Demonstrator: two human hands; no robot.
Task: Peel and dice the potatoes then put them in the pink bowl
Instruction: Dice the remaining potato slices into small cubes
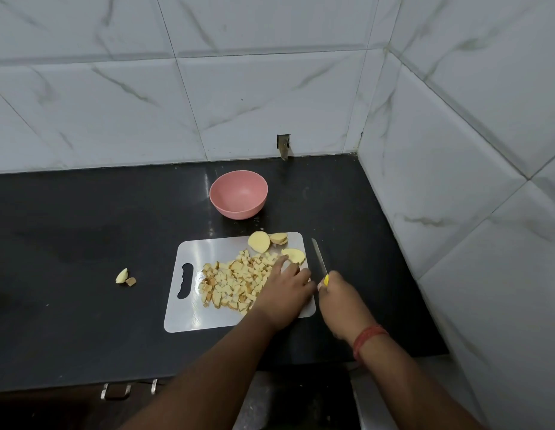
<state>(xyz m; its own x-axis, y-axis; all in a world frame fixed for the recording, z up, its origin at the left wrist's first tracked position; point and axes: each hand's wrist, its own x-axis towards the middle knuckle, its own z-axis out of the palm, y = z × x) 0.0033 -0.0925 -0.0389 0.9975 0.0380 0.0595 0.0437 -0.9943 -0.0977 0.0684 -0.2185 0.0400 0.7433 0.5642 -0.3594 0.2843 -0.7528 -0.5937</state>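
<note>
A white cutting board lies on the black counter with a pile of diced potato in its middle. Three larger potato pieces lie at its far right: a half, a slice stack and a piece near my fingers. My left hand rests palm down on the board with straight fingers at the right edge of the dice, fingertips by the near piece. My right hand grips a yellow-handled knife, blade pointing away just off the board's right edge. The pink bowl stands empty behind the board.
Two small potato scraps lie on the counter left of the board. Tiled walls close in the back and the right side. The counter's front edge runs below my arms, with drawer handles underneath.
</note>
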